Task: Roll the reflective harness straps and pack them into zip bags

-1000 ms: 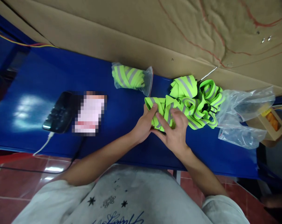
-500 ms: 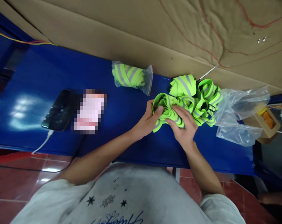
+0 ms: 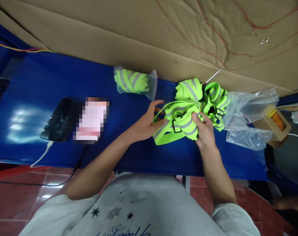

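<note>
A bundle of neon-green reflective straps (image 3: 180,121) with grey stripes lies on the blue table (image 3: 129,154). My right hand (image 3: 205,132) is closed on its right side, thumb on top. My left hand (image 3: 149,123) rests against the bundle's left end with the fingers spread apart and a strap loop lying over them. More green straps (image 3: 205,95) are heaped just behind. A packed clear zip bag with a rolled strap (image 3: 134,82) lies further back to the left.
A black phone (image 3: 57,119) on a white cable and a blurred card (image 3: 91,119) lie at the left. Crumpled clear plastic bags (image 3: 249,114) and a small cardboard box (image 3: 273,123) are at the right. Brown cardboard (image 3: 163,32) borders the table's far side.
The strap bundle has been pulled out of a tight wad and spread wider. My right hand has moved right along it; my left hand's fingers have opened.
</note>
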Tool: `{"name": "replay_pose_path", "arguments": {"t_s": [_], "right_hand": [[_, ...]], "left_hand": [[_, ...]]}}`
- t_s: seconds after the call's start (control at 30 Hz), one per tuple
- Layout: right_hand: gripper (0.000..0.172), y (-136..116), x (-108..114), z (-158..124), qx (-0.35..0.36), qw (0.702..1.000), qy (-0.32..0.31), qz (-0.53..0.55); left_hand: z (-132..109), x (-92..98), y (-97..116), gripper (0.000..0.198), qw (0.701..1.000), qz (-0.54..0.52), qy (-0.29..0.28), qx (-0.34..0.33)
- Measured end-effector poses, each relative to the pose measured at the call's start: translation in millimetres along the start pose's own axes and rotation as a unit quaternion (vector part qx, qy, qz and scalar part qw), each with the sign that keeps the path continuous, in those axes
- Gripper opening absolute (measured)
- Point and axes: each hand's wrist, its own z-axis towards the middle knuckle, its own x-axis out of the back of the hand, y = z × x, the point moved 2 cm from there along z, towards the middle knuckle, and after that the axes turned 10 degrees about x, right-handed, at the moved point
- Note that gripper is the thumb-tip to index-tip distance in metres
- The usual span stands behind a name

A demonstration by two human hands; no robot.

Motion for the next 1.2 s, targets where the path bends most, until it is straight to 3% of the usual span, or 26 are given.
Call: {"name": "replay_pose_path", "arguments": {"t_s": [0.1, 0.2, 0.3, 0.4, 0.5, 0.6, 0.7, 0.83, 1.03, 1.1, 1.2], "right_hand": [[0.062, 2, -1, -4, -0.004, 1.000, 0.004, -0.023], [0.059, 2, -5, -9, -0.015, 0.997, -0.069, -0.035], [0.051, 3, -13, -15, -0.032, 0.984, -0.167, -0.055], [0.044, 7, -23, -21, -0.012, 0.969, -0.238, -0.062], [0.038, 14, -29, -26, 0.010, 0.961, -0.269, -0.062], [0.033, 26, -29, -29, 0.010, 0.964, -0.255, -0.077], [0.039, 34, -29, -28, 0.011, 0.970, -0.228, -0.087], [0.038, 37, -31, -25, -0.013, 0.980, -0.196, -0.020], [0.050, 22, -34, -22, -0.084, 0.966, -0.235, 0.061], [0.060, 9, -30, -22, -0.055, 0.964, -0.253, 0.058], [0.064, -14, -20, -24, 0.072, 0.947, -0.312, -0.035]], "left_hand": [[-10, 8.9, 17, 0.093, 0.984, 0.115, 0.047, -0.129], [-18, 8.6, 31, 0.100, 0.964, 0.184, -0.016, -0.189], [-18, 2.2, 29, 0.098, 0.941, 0.254, -0.079, -0.209], [-14, -4.5, 17, 0.090, 0.929, 0.288, -0.129, -0.195], [-12, -6.2, 11, 0.087, 0.937, 0.249, -0.161, -0.184], [-9, -4.7, 10, 0.086, 0.948, 0.213, -0.155, -0.177], [-5, -4.5, 6, 0.076, 0.954, 0.219, -0.127, -0.160], [-2, -9.6, -1, 0.071, 0.961, 0.198, -0.142, -0.133], [-4, -22.0, 2, 0.032, 0.960, 0.125, -0.168, -0.183], [-5, -25.5, 3, 0.033, 0.970, 0.091, -0.160, -0.158], [-5, -27.8, 2, 0.048, 0.986, 0.075, -0.123, -0.084]]}}
